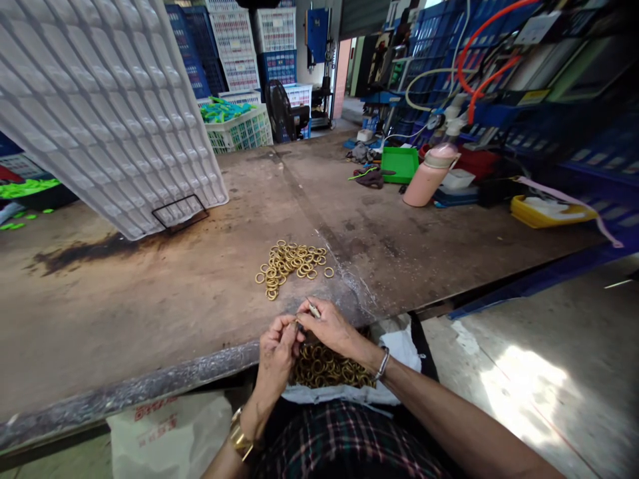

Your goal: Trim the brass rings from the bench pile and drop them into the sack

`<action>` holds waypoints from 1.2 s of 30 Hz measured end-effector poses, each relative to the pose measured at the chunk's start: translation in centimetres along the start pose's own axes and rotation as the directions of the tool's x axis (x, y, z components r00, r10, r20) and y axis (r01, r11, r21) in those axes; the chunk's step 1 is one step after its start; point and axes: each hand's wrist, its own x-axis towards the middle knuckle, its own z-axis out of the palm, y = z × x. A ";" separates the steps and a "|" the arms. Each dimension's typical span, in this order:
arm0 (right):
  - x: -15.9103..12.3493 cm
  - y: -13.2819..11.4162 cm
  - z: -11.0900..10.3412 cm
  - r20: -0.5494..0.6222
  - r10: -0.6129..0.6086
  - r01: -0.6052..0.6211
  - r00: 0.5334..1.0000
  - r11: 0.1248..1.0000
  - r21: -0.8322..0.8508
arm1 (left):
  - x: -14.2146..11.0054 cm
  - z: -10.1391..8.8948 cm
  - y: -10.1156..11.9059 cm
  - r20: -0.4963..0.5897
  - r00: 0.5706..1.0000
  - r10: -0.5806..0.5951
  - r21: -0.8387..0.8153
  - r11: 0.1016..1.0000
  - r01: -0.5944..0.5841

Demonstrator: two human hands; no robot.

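My left hand [276,351] is closed in a pinch at the table's front edge. What its fingertips hold is too small and hidden to make out. Close against it, my right hand [330,327] is closed around a slim, pale-handled small tool [313,309], mostly covered by the fingers; its kind does not show. Just beyond both hands, a loose pile of brass-coloured rings [294,259] lies on the wooden table [224,286]. Below the hands, many similar rings [332,367] fill an open white sack [404,349] in front of my lap.
A ribbed, translucent plastic tray stack [114,113] stands on the left, by a black wire frame [180,213]. To the right are a pink bottle [430,178], a green tray [399,164] and a yellow tray [552,211]. Crates [239,130] and a fan [280,110] stand behind.
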 end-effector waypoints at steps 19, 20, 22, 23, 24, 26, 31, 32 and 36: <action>-0.3 -0.3 -0.2 0.019 -0.058 0.061 0.998 0.984 -0.165 | 0.1 -0.2 -0.1 0.137 0.988 -0.067 -0.320 0.941 0.109; -0.4 -0.2 -0.2 0.038 -0.105 0.111 0.994 0.963 -0.247 | 0.1 -0.2 -0.2 0.133 0.989 -0.066 -0.311 0.945 0.105; -0.8 0.0 -0.1 0.105 -0.171 0.198 0.980 0.901 -0.387 | 0.1 -0.3 -0.4 0.123 0.991 -0.059 -0.283 0.955 0.092; -1.0 0.1 -0.1 0.138 -0.184 0.227 0.973 0.867 -0.444 | 0.1 -0.3 -0.4 0.118 0.991 -0.055 -0.268 0.960 0.085; -1.2 0.1 -0.1 0.162 -0.188 0.245 0.969 0.835 -0.494 | 0.1 -0.3 -0.5 0.115 0.992 -0.052 -0.251 0.965 0.079; -1.4 0.2 -0.2 0.194 -0.185 0.265 0.963 0.775 -0.573 | 0.1 -0.3 -0.6 0.110 0.993 -0.044 -0.217 0.974 0.067; -1.8 0.4 -0.1 0.251 -0.140 0.279 0.958 0.671 -0.687 | 0.1 -0.3 -0.8 0.077 0.997 0.023 -0.095 0.995 -0.016; -1.8 0.4 -0.1 0.256 -0.125 0.274 0.959 0.654 -0.706 | 0.0 -0.3 -0.8 0.068 0.997 0.039 -0.070 0.997 -0.034; -0.8 0.5 -0.2 0.195 -0.027 0.173 0.980 0.597 -0.784 | -0.6 -0.1 -0.5 0.078 0.996 0.041 -0.041 0.998 -0.037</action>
